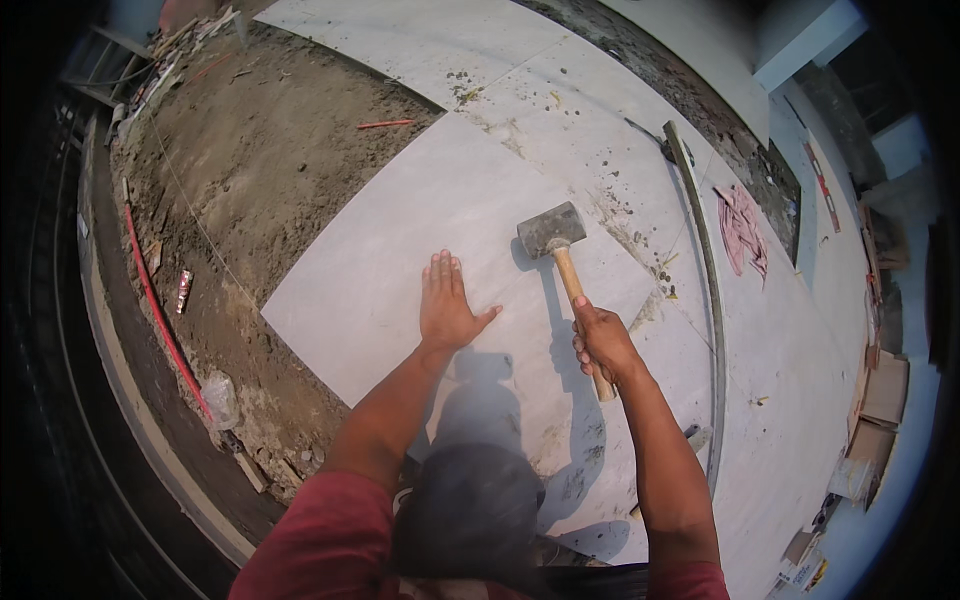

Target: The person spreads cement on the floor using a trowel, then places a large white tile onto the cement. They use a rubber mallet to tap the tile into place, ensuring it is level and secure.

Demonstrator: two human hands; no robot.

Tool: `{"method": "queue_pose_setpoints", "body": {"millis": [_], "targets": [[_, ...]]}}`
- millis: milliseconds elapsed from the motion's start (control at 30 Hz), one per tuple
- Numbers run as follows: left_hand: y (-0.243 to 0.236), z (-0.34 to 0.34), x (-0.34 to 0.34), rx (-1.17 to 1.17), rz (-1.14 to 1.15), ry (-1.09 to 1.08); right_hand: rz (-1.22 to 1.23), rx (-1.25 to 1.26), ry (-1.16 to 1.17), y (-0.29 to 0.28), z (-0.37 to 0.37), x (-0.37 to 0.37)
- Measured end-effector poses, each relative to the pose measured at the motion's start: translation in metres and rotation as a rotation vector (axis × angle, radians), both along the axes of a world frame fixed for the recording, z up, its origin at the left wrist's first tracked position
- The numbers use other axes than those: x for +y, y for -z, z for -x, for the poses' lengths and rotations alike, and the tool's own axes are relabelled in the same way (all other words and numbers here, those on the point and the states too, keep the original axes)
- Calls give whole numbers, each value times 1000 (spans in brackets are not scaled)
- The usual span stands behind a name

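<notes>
The work in hand looks like bedding a large pale tile (400,270) into the mortar bed (250,180) that lies bare to its left. To do this well, I judge the blows should be light and spread evenly, working outward from where the palm rests, so the tile settles flat and meets the laid tiles (560,110) beyond it without a lip; striking hard near a corner could crack it. The free palm can feel for rocking or hollow spots under the tile.

Left of the tile, a red pipe (160,310) runs along the edge of the mortar bed, well apart from the hands.

The left hand (445,305) lies fully open, palm down, fingers together and pointing away, thumb spread to the right; it presses flat on the tile near its middle and holds nothing.

Just right of it, the mallet (565,265) has its dark head resting on or just above the tile, I cannot tell which, toward the tile's far right part, and its wooden handle runs back toward the person.

The right hand (603,345) is closed tight around the lower part of that handle, fingers wrapped fully.

Right of the tile, a long hose (712,300) curves over the laid floor, and a pink rag (742,230) lies beyond it
</notes>
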State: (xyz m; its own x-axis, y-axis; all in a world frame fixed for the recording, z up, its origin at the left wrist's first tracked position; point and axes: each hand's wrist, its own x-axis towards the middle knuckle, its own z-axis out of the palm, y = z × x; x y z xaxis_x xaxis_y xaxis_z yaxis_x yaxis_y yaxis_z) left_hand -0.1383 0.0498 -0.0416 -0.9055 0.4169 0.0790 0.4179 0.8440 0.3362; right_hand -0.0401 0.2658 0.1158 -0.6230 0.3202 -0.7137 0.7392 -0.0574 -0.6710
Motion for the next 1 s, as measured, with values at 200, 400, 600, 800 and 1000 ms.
{"method": "queue_pose_setpoints", "body": {"millis": [200,400,600,800,1000], "targets": [[-10,-3,3,-44,34,-4,-100,513,465,-33,56,-6],[-17,-3,2,-118,105,11,-12,-89,-80,-7,35,10],[-25,3,7,-163,125,4,-155,369,320,13,25,4],[-23,9,11,-169,135,25,-791,143,-244,99,-16,48],[-18,5,8,-165,159,44,-984,105,-306,118,-28,25]]}}
